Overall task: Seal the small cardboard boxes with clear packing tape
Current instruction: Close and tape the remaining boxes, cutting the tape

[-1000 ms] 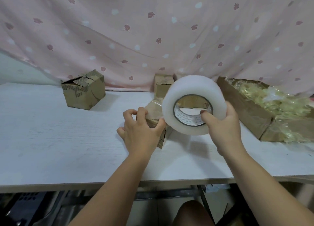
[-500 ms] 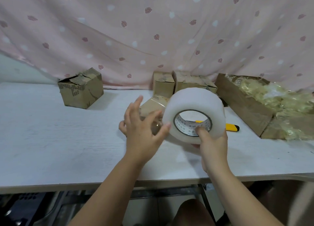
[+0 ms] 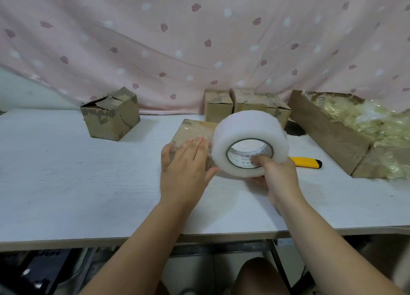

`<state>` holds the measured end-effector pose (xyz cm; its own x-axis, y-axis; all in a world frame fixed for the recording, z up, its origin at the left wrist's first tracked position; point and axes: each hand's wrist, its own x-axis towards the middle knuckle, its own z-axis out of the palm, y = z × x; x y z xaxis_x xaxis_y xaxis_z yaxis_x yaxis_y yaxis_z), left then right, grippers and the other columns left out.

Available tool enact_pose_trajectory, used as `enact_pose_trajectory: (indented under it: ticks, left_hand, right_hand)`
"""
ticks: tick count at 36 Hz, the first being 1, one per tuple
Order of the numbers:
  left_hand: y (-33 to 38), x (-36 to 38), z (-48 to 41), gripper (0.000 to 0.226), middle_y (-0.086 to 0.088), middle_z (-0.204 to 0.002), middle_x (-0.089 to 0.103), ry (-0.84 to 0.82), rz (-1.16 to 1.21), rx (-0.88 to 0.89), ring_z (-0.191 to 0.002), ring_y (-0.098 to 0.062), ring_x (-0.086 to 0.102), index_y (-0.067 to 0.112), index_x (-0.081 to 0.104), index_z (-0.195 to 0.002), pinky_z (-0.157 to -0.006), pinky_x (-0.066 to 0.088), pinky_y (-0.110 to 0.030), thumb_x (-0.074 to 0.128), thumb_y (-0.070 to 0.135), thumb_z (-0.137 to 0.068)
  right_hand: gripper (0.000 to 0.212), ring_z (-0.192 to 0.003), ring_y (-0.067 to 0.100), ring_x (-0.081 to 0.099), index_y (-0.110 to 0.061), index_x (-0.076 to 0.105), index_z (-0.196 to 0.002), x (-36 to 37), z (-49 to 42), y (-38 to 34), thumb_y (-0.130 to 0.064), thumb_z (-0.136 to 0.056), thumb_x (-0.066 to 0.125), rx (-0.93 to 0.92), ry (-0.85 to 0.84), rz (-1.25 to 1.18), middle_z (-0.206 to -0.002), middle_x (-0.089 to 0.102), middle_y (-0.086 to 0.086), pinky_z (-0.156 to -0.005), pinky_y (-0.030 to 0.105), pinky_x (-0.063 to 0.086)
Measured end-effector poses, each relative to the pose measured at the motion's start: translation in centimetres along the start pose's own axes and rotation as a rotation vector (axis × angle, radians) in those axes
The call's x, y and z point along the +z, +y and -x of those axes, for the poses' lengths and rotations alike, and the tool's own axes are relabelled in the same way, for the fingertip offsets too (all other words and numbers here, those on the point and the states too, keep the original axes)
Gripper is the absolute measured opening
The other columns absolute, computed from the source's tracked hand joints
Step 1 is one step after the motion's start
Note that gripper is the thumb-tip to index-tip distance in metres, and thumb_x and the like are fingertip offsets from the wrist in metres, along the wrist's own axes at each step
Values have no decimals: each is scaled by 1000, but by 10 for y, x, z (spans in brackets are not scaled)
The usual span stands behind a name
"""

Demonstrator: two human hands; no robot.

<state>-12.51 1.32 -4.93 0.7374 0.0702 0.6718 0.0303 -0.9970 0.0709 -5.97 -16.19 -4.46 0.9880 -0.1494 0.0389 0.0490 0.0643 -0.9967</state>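
Note:
A small cardboard box [image 3: 193,129] lies on the white table [image 3: 77,179] in the middle, with clear tape shining on its top. My left hand [image 3: 185,166] presses flat on the box's near side, fingers straight. My right hand [image 3: 275,177] grips a big roll of clear packing tape [image 3: 248,139], a finger hooked inside its core. The roll stands right against the box's right side and hides that part of it.
A worn box [image 3: 111,114] sits at the back left, and two more small boxes [image 3: 218,105] [image 3: 261,105] stand by the pink curtain. A yellow utility knife [image 3: 306,162] lies right of the roll. An open carton of plastic bags [image 3: 332,133] fills the right.
The tape roll came down from in front of the camera to the table beside the box. My left hand went from gripping the box to pressing flat on it.

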Motion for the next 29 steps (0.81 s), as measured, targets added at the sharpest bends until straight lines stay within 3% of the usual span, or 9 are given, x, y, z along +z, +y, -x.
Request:
enact_pose_trajectory:
  ticks: [2, 6, 12, 17, 19, 21, 23, 26, 29]
  left_hand:
    - [-3, 1, -1, 62, -9, -126, 65, 1, 7, 27, -117, -26, 61, 6, 63, -124, -113, 23, -45, 78, 42, -75]
    - [-4, 0, -3, 54, -13, -122, 66, 19, 65, 39, -112, -29, 63, 4, 66, -120, -102, 41, -48, 80, 33, -76]
    - [-1, 7, -5, 36, -10, -109, 72, 175, 137, 34, -98, -28, 69, 4, 73, -106, -92, 51, -45, 77, 22, -75]
    - [2, 5, -11, 20, -2, -92, 70, 183, 143, -23, -83, -28, 63, 13, 71, -90, -84, 42, -39, 66, 28, -77]
    - [2, 1, -19, 18, 0, -94, 62, 79, 131, -90, -91, -28, 55, 19, 63, -86, -92, 33, -45, 59, 36, -80]
    - [1, 1, -26, 19, -2, -113, 54, -57, 122, -124, -110, -30, 46, 23, 58, -91, -103, 24, -55, 60, 39, -81]
    - [-1, 1, -32, 27, -4, -134, 45, -144, 112, -140, -121, -31, 39, 24, 54, -103, -99, 30, -53, 58, 41, -82]
    - [-4, 3, -33, 41, 2, -139, 43, -219, 37, -138, -121, -28, 39, 26, 47, -123, -83, 39, -42, 44, 49, -88]
    - [-5, 1, -33, 46, 4, -142, 41, -266, 20, -199, -130, -32, 35, 28, 42, -132, -89, 44, -44, 37, 51, -92]
  right_hand:
    - [19, -87, 26, 67, -23, 68, -78, -5, -2, -3, -6, -71, 70, -47, -7, 77, -73, 70, -6, -76, 49, 56]
    - [19, -88, 23, 66, -23, 67, -83, -20, -5, -4, -7, -73, 69, -60, -11, 164, -81, 71, -2, -77, 46, 55]
    - [14, -83, 21, 62, -23, 62, -84, -48, -7, 4, -12, -77, 66, -150, 25, 324, -81, 67, -2, -70, 37, 46]
    - [20, -85, 15, 61, -28, 61, -92, -46, -3, 11, -12, -81, 63, -177, -12, 313, -88, 66, -3, -70, 35, 46]
    - [19, -85, 13, 61, -29, 60, -93, -45, -3, 12, -14, -82, 64, -192, -22, 320, -88, 65, -5, -71, 35, 47]
    - [21, -83, 7, 60, -34, 58, -91, -46, -2, 13, -18, -82, 67, -212, -22, 338, -87, 65, -9, -68, 33, 46]
    - [22, -81, 1, 59, -38, 55, -91, -47, 0, 14, -23, -82, 69, -234, -15, 377, -86, 64, -14, -64, 28, 44]
    - [30, -82, -5, 59, -41, 54, -101, -47, 3, 13, -33, -81, 74, -241, -27, 414, -86, 64, -21, -64, 24, 44]
    - [42, -83, -3, 60, -41, 53, -110, -43, 5, 12, -41, -77, 78, -230, -67, 448, -87, 65, -20, -66, 27, 47]
